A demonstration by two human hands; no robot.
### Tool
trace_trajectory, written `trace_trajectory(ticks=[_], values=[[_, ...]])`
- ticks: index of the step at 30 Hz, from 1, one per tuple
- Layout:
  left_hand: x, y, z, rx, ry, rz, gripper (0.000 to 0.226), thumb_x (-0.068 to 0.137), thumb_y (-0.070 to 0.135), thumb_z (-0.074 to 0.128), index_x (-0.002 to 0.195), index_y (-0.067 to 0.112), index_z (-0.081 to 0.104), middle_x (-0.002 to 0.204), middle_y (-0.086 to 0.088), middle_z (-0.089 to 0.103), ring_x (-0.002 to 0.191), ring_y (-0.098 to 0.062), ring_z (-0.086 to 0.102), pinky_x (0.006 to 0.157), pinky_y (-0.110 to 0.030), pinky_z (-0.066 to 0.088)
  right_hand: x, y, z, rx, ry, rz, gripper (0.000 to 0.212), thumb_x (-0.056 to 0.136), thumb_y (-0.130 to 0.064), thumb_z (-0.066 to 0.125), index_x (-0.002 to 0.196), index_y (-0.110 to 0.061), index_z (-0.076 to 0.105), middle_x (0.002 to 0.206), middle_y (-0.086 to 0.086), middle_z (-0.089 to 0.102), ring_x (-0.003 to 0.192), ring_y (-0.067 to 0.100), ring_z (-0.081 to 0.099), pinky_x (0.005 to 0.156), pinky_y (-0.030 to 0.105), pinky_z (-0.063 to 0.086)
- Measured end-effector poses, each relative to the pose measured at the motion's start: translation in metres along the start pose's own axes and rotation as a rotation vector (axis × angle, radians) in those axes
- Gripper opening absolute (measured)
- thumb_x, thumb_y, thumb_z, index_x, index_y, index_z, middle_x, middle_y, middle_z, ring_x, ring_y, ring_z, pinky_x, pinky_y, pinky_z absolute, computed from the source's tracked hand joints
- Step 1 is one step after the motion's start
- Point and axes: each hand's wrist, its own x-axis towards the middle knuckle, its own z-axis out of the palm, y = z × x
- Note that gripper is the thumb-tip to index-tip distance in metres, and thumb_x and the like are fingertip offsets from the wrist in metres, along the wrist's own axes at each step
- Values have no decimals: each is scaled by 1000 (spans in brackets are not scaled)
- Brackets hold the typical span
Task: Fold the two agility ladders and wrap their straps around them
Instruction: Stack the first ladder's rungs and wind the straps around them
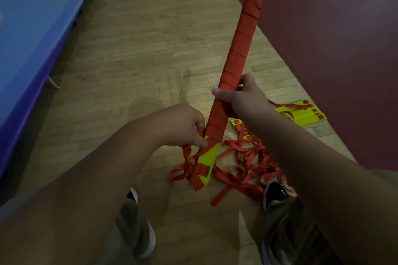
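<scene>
A pale wood floor (133,49) of narrow boards runs through the middle of the view, worn and dull, with a fan of thin dark scratches (176,86) near its centre. Along the left edge lies a blue mat (32,28), its near side darker and purplish, and a short pale metal leg (53,84) sticks out from under it onto the boards. To the right the wood gives way to a dark red surface (323,28), the border between them cutting diagonally across the view. At the bottom, two dark shoes stand on the boards, the left shoe (132,194) mostly hidden by khaki trousers (129,219), the right shoe (275,193) bearing a pale mark.
</scene>
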Motion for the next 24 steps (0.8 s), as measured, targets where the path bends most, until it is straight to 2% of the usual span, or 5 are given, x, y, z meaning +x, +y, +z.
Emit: trace_trajectory(ticks=[6,9,14,18,24], values=[[1,-4,-6,-47,-78,-8,17,89,41,89,85,25,82,73,4,79,73,-14,77,81,-40,65,-3,0,1,-12,3,-1,49,88,-25,93,121,-20,58,110,9,77,94,29,80,85,63,66],[1,-6,-7,-56,-97,1,14,89,39,89,91,26,83,79,4,80,74,-10,77,79,-36,65,-4,0,2,-28,-1,0,48,89,-27,93,121,-21,57,110,6,77,99,30,80,86,61,67],[-1,-11,-7,40,-129,14,23,85,32,92,102,36,76,95,10,79,86,-14,77,87,-45,67,-5,0,3,-48,-2,-1,49,88,-29,94,121,-22,57,110,6,77,99,31,80,85,60,67],[-2,-6,-5,145,-70,39,11,89,24,84,92,31,76,92,8,73,84,-12,70,82,-41,61,-5,-1,4,-38,4,6,51,89,-26,93,123,-19,57,113,10,77,103,35,80,85,63,66],[-5,-3,-9,125,-93,17,5,87,27,81,87,29,77,91,4,75,89,-18,73,88,-50,64,-4,-1,3,-42,15,10,50,89,-30,93,122,-20,57,113,8,77,100,30,80,86,60,68]])
